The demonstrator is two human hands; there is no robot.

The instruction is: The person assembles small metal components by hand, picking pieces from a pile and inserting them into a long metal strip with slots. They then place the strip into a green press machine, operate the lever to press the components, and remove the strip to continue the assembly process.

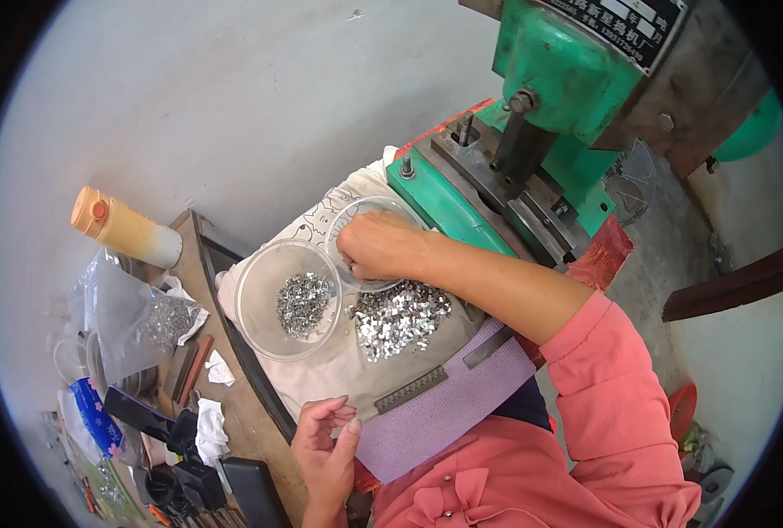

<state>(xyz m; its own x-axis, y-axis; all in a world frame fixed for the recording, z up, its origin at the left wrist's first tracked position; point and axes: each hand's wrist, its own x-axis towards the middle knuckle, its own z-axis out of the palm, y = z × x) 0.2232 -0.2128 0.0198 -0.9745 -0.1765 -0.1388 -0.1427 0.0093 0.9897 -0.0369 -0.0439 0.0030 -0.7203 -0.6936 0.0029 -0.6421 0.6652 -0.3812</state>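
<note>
my right grip (381,246) is curled inside the far tub (349,213), perhaps gathering or dropping something; i cannot tell its hold. my left grip (328,451) is half open, bare. silver bits (400,324) lie heaped nearby; the next move likely needs rim clearance.

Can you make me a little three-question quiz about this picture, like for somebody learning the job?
1. Which hand is at the clear, round plastic bowl nearest the big green metal machine?
2. True or false: the orange-capped, yellow-and-white bottle is to the right of the machine.
3. The other clear, round plastic bowl holds:
A) red beads
B) small, shiny silver pieces
C) white buttons

Key: 1. The right hand. 2. False; it is to the left. 3. B.
</note>
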